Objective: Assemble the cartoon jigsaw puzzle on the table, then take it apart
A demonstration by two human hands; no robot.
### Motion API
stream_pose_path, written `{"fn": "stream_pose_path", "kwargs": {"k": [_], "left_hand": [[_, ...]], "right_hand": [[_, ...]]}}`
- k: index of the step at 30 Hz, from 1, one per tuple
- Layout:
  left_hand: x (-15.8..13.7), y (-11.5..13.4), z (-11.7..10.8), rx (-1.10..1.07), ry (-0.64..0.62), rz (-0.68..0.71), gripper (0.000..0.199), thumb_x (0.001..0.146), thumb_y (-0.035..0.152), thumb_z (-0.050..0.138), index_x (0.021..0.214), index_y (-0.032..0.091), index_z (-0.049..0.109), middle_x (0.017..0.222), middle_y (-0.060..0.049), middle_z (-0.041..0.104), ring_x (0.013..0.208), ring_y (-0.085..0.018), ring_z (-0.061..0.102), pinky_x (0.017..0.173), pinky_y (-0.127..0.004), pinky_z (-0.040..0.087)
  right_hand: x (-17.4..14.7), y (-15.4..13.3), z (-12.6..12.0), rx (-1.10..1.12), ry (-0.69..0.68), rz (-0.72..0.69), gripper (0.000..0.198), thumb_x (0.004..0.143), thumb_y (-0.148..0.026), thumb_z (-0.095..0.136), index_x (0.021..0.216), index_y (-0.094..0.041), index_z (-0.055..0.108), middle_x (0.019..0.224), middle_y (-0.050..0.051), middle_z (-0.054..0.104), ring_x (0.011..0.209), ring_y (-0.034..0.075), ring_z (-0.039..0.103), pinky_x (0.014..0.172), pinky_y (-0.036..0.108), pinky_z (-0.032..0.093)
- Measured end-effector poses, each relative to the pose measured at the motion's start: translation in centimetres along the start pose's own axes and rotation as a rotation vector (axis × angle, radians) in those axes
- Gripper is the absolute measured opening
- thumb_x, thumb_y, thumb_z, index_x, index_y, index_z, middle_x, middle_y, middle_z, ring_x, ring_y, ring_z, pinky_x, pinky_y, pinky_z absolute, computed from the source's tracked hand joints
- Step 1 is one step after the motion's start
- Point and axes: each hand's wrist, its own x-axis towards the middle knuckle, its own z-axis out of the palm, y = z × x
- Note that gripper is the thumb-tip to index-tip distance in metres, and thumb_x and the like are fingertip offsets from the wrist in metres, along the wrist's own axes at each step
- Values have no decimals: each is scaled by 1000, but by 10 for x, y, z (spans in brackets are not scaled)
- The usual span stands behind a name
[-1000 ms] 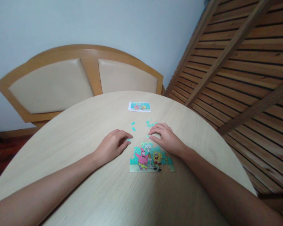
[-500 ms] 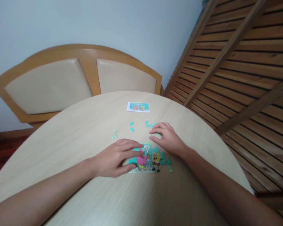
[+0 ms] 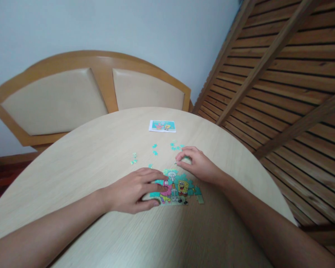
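Note:
A partly joined jigsaw puzzle [image 3: 173,188] with cartoon figures on a turquoise ground lies flat on the table. My left hand [image 3: 138,190] rests over its left side, fingers spread, covering part of the pink figure. Beyond the puzzle's upper right edge, my right hand [image 3: 197,163] pinches a small puzzle piece [image 3: 175,163] between thumb and index finger. The piece shows only as a thin sliver at the fingertips. Several loose turquoise pieces [image 3: 174,148] lie just past that hand, and some are partly hidden by it.
More loose pieces lie left of centre, including pale green ones [image 3: 134,162] and turquoise ones [image 3: 155,153]. A printed reference picture [image 3: 162,126] sits near the far edge of the round wooden table [image 3: 100,149]. Behind stand a padded bench back [image 3: 100,59] and, at right, a slatted wooden partition [image 3: 268,85].
My right thumb and index finger have closed together on a puzzle piece. My left hand has shifted slightly left and down, uncovering a loose turquoise piece above it.

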Motion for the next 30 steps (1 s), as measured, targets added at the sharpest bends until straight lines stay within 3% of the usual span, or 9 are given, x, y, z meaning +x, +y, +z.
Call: {"fn": "stream_pose_path", "kwargs": {"k": [5,15,30], "left_hand": [[1,0,0,-3,-3,5,39,96,34,59,135,24,59,136,-12,61,129,-29,55,109,-48,47],[0,-1,0,7,-19,17,39,97,32,57,136,24,57,139,-11,60,130,-28,54,109,-49,46],[0,-1,0,10,1,20,40,96,30,58,135,24,58,138,-12,61,130,-30,55,109,-49,47]], "right_hand": [[-2,-9,-10,122,-53,6,10,89,-28,66,91,-22,73,98,5,76,96,22,69,92,38,51],[-6,-18,-16,149,-187,107,11,85,-27,68,87,-20,76,93,5,76,91,21,69,86,34,52],[-6,-12,-9,24,-158,43,5,84,-23,71,81,-21,74,87,3,75,91,21,67,87,35,48]]}}
